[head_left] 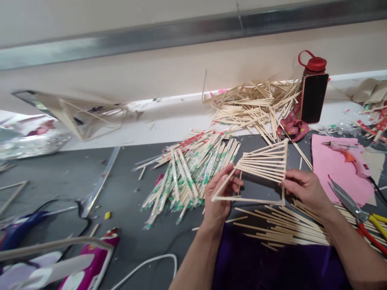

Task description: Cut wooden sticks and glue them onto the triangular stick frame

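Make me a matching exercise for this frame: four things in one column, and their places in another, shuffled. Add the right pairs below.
Things
1. Stick frame
2. Pink glue gun
3. Phone
4. Green-printed wrapped sticks

Places
A. Upright in front of the red-capped bottle
B. Heaped, mostly to the left of the hands
C. Held between the left hand and the right hand
D. Lying on the pink sheet

Right pairs: 1-C, 2-D, 3-A, 4-B
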`<state>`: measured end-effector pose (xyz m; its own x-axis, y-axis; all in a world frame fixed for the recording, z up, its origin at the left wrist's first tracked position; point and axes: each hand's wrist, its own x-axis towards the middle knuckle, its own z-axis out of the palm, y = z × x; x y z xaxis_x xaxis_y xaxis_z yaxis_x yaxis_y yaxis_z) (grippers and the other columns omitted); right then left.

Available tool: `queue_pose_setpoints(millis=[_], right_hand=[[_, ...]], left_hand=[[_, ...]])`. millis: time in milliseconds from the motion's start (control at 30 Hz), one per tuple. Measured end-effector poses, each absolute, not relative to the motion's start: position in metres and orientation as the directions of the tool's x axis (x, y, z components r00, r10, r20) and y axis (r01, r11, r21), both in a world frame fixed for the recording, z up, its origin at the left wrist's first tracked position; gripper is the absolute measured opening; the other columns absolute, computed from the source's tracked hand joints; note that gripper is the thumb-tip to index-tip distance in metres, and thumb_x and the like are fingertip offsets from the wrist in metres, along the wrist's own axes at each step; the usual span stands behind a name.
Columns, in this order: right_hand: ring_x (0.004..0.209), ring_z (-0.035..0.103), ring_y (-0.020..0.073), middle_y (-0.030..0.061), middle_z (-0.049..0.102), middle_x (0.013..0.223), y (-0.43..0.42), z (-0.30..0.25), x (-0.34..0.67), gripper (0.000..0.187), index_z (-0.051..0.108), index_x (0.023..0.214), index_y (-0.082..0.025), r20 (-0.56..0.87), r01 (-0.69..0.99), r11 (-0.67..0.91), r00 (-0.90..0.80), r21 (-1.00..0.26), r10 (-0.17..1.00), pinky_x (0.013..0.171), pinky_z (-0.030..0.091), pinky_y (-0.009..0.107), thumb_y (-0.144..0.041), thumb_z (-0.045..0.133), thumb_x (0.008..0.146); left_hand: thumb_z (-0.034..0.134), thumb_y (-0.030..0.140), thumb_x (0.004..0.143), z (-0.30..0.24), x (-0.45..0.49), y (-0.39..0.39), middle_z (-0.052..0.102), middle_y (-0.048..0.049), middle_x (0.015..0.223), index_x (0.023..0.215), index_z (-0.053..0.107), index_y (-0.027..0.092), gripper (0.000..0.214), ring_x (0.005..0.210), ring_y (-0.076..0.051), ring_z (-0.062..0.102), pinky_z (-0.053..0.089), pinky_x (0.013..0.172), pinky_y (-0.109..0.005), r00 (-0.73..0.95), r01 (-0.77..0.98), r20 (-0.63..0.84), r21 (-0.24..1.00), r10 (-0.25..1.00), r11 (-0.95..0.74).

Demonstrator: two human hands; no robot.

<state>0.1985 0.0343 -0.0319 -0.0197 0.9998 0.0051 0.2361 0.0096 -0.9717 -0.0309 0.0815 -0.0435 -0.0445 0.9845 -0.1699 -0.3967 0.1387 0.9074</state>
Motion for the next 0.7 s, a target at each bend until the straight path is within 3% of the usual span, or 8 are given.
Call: queue_pose_setpoints(millis=[400, 600, 700], right_hand=[[0.056, 0.052, 0.0123, -0.0012, 0.058, 0.062, 0.035, -0.035, 0.2, 0.016, 0.069, 0.076, -0.017, -0.111, 0.16, -0.114, 0.033, -0.98, 0.993, 0.052, 0.039, 0.023, -0.031, 0.062, 0.082], [0.058, 0.049, 0.0118, -0.0011, 0.059, 0.066, 0.037, -0.04, 0.205, 0.015, 0.071, 0.08, -0.016, -0.153, 0.172, -0.138, -0.074, -0.975, 0.986, 0.053, 0.039, 0.023, -0.03, 0.069, 0.075], [0.055, 0.051, 0.0117, -0.0017, 0.06, 0.063, 0.038, -0.039, 0.205, 0.018, 0.072, 0.08, -0.016, -0.218, 0.195, -0.202, -0.069, -0.96, 0.973, 0.052, 0.041, 0.024, -0.032, 0.071, 0.071]], left_hand=[[0.076, 0.037, 0.067, -0.051, -0.029, 0.083, 0.075, -0.0109, 0.093, 0.106, 0.071, 0.018, 0.044, 0.055, -0.015, 0.067, 0.043, 0.04, -0.019, -0.005, -0.444, -0.137, 0.888, 0.991, 0.12], [0.074, 0.044, 0.069, -0.052, -0.034, 0.085, 0.073, -0.0058, 0.072, 0.081, 0.067, 0.017, 0.03, 0.054, -0.015, 0.066, 0.045, 0.043, -0.02, 0.012, -0.406, -0.167, 0.9, 0.986, 0.158], [0.074, 0.049, 0.066, -0.052, -0.043, 0.085, 0.072, -0.0079, 0.07, 0.075, 0.069, 0.017, 0.033, 0.058, -0.019, 0.067, 0.049, 0.048, -0.025, 0.152, -0.337, -0.157, 0.92, 0.976, 0.2]])
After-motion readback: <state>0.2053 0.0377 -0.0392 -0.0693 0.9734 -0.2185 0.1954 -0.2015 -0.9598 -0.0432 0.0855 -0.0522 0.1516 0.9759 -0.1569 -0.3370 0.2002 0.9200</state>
